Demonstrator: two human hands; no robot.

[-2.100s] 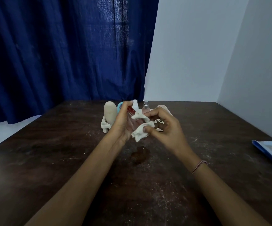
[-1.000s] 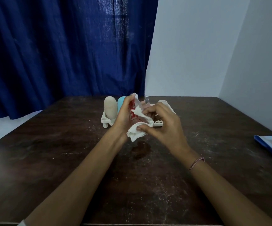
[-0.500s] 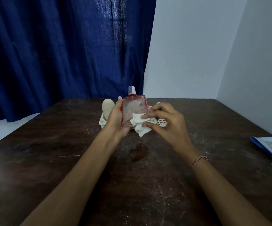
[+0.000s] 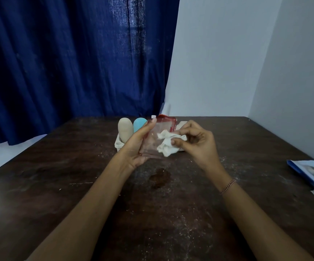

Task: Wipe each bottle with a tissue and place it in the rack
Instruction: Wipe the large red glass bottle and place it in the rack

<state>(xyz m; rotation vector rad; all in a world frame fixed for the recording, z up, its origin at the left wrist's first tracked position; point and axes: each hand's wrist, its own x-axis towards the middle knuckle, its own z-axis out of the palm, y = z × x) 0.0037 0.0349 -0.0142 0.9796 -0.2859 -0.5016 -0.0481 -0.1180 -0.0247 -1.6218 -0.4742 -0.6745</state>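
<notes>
Dark table (image 4: 77, 185) is lying below. Over it, the left hand (image 4: 135, 147) is curling round the clear red bottle (image 4: 152, 140), just before the rack (image 4: 117, 144). The right hand (image 4: 199, 146) is pinching the tissue (image 4: 168, 145) against it. A loose grip could be dropping it.

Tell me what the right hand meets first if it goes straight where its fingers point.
Probably the bottle in the left hand; the right hand, pinching the tissue, points left at its face.

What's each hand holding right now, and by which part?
The left hand grips the clear red-edged bottle along its left side. The right hand pinches the crumpled tissue by its right edge, against the bottle's face.
</notes>
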